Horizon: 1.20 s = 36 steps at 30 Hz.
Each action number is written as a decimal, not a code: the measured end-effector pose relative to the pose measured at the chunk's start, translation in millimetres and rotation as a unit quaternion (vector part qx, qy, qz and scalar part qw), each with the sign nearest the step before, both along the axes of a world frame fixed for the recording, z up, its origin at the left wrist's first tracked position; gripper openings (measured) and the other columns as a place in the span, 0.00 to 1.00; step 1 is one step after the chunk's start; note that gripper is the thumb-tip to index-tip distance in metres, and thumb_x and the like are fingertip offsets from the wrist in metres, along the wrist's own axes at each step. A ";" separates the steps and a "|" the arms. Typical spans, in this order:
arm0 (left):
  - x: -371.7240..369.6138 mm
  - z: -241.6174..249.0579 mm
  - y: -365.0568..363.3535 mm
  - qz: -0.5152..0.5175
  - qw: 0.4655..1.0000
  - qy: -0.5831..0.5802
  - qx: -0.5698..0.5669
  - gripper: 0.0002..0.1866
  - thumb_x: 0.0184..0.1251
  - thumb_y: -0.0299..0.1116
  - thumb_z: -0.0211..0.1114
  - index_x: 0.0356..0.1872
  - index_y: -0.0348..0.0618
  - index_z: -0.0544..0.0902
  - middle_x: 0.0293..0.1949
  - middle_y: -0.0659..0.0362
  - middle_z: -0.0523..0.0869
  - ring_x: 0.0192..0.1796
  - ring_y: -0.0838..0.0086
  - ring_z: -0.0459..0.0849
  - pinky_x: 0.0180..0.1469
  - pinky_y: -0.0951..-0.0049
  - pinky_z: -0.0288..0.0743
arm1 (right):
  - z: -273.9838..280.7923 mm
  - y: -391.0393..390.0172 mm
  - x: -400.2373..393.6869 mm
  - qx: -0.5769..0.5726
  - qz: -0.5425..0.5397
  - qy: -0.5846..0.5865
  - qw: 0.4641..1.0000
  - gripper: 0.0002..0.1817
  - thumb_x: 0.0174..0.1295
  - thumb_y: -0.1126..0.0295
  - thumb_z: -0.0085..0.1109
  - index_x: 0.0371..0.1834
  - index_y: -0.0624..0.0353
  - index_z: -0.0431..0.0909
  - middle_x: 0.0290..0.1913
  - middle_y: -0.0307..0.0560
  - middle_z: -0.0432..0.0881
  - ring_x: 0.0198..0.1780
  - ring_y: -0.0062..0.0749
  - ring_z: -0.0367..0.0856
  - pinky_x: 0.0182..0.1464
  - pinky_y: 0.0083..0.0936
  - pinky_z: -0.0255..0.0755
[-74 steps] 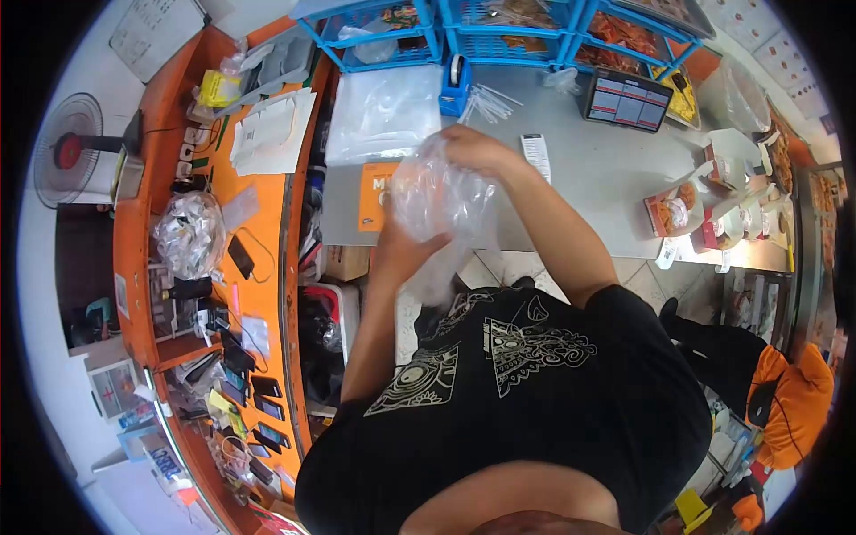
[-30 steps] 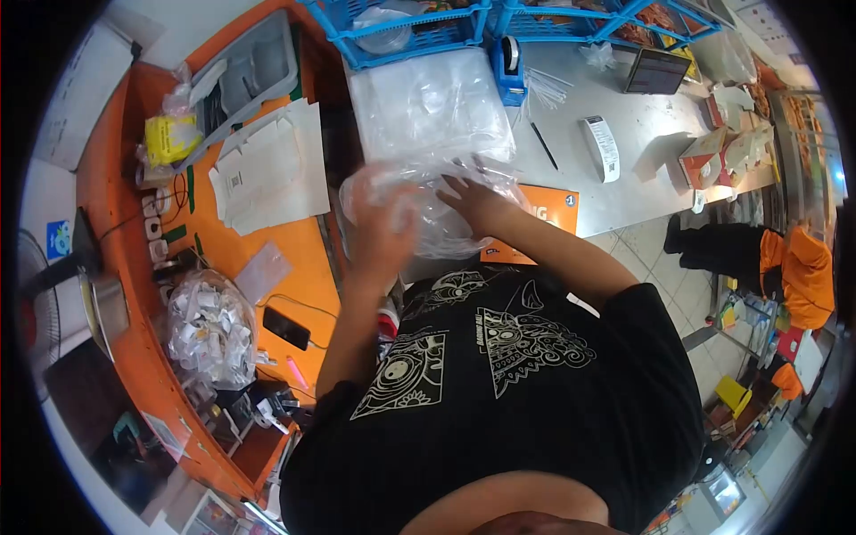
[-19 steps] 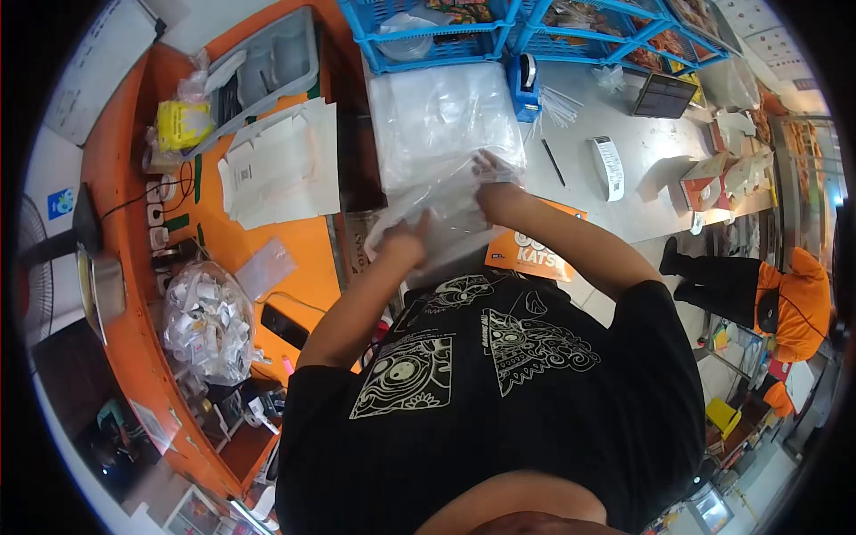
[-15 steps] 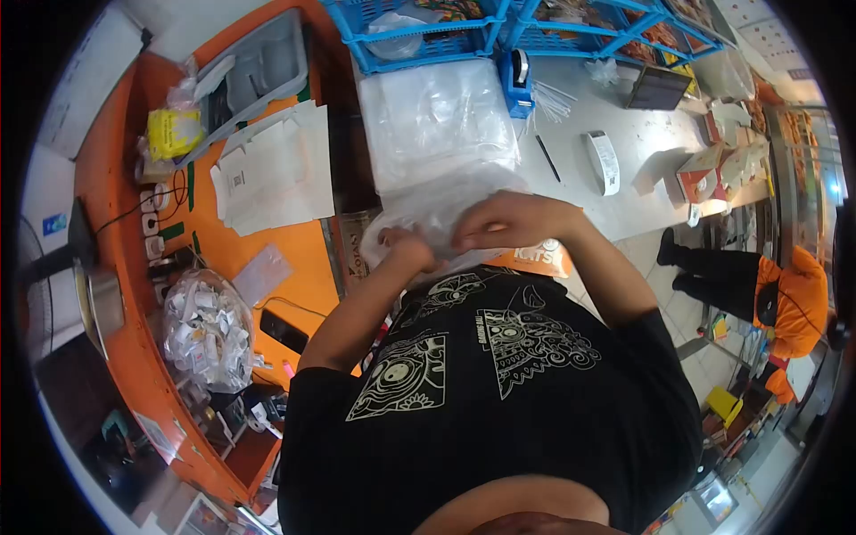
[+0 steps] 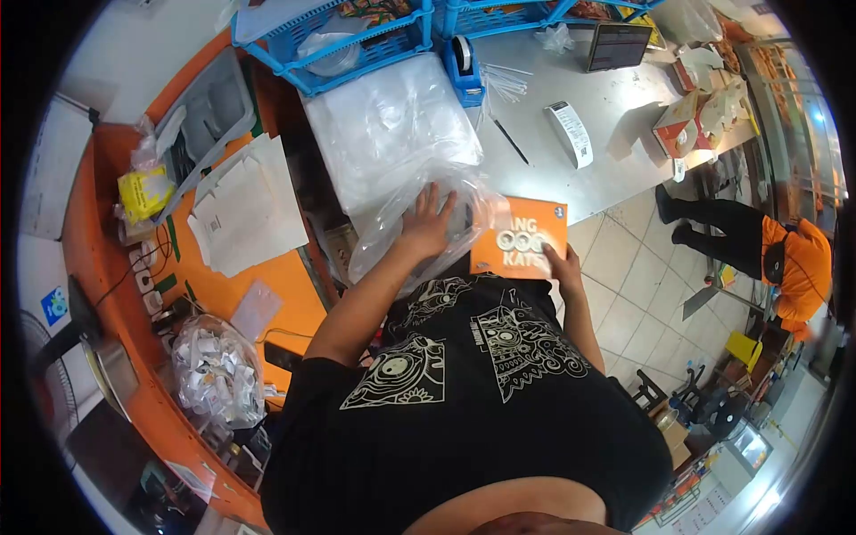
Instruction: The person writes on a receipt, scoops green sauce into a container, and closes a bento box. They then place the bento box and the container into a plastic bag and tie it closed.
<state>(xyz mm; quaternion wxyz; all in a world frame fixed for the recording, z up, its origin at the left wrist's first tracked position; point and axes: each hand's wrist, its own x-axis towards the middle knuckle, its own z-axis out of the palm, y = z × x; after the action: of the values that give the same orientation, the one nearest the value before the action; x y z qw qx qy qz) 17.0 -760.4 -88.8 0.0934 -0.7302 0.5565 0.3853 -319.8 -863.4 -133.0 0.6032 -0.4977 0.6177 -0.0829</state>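
Observation:
My right hand (image 5: pixel 565 270) grips an orange box (image 5: pixel 510 218) with white lettering by its right side, thumb on the top face. The box lies close in front of my shirt, its left edge overlapping a clear plastic bag (image 5: pixel 468 187). My left hand (image 5: pixel 430 225) has its fingers spread against the bag's film, near its mouth. The bag is loose and crumpled around that hand. Just beyond it, a stack of flat clear plastic bags (image 5: pixel 392 129) rests on the metal counter.
Blue plastic baskets (image 5: pixel 348 53) and a blue tape dispenser (image 5: pixel 465 80) stand behind the stack. On the metal counter (image 5: pixel 615 174) lie a black pen (image 5: pixel 511 141) and a printed receipt (image 5: pixel 571 134). Left are papers (image 5: pixel 245 209). A person in orange (image 5: pixel 794 267) stands at right.
My right hand has left the plastic bag and now holds the orange box, which has come up beside the bag. My left hand has spread its fingers against the bag. The view has shifted.

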 end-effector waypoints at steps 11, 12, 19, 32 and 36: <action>6.4 82.4 52.2 0.085 0.956 0.164 -0.227 0.24 0.57 0.46 0.69 0.53 0.48 0.79 0.61 0.40 0.72 0.61 0.49 0.74 0.61 0.58 0.71 | 104.8 -15.0 -104.6 0.000 -0.165 -0.326 0.931 0.31 0.72 0.52 0.47 0.70 0.63 0.61 0.66 0.51 0.73 0.65 0.42 0.73 0.67 0.43 0.67; 3.1 89.3 79.3 0.079 0.928 0.113 -0.347 0.19 0.57 0.43 0.69 0.46 0.46 0.82 0.60 0.39 0.71 0.58 0.48 0.75 0.59 0.58 0.72 | 129.8 -21.7 -93.8 -0.013 -0.151 -0.316 0.937 0.31 0.72 0.53 0.48 0.70 0.64 0.61 0.65 0.52 0.73 0.64 0.41 0.75 0.66 0.43 0.69; -13.2 29.6 147.2 0.300 0.897 -0.071 -0.317 0.29 0.57 0.31 0.67 0.63 0.48 0.75 0.65 0.35 0.63 0.60 0.41 0.75 0.61 0.59 0.72 | 173.2 -54.5 18.5 0.174 0.035 -0.245 0.953 0.29 0.68 0.63 0.54 0.67 0.69 0.63 0.60 0.54 0.77 0.57 0.38 0.79 0.57 0.32 0.75; 72.6 52.0 119.4 0.286 0.861 0.283 -0.312 0.48 0.50 0.16 0.57 0.77 0.47 0.52 0.73 0.42 0.62 0.75 0.55 0.61 0.73 0.65 0.56 | 115.3 -47.3 138.8 0.300 0.044 -0.176 0.937 0.27 0.72 0.63 0.52 0.66 0.71 0.63 0.60 0.55 0.76 0.59 0.40 0.79 0.61 0.34 0.74; 59.1 48.6 113.5 0.316 0.849 0.268 -0.328 0.47 0.51 0.18 0.57 0.77 0.47 0.51 0.73 0.44 0.61 0.76 0.56 0.59 0.74 0.66 0.55 | 109.3 -59.0 130.6 0.162 0.026 -0.173 0.971 0.27 0.69 0.63 0.57 0.64 0.73 0.66 0.58 0.54 0.78 0.57 0.39 0.80 0.59 0.33 0.75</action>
<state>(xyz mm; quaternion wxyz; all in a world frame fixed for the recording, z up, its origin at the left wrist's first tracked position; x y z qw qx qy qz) 76.1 -646.9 -40.2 -0.4312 -0.7232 0.3929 0.3697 -189.3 -922.4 -23.8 0.7755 -0.3878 0.4956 -0.0511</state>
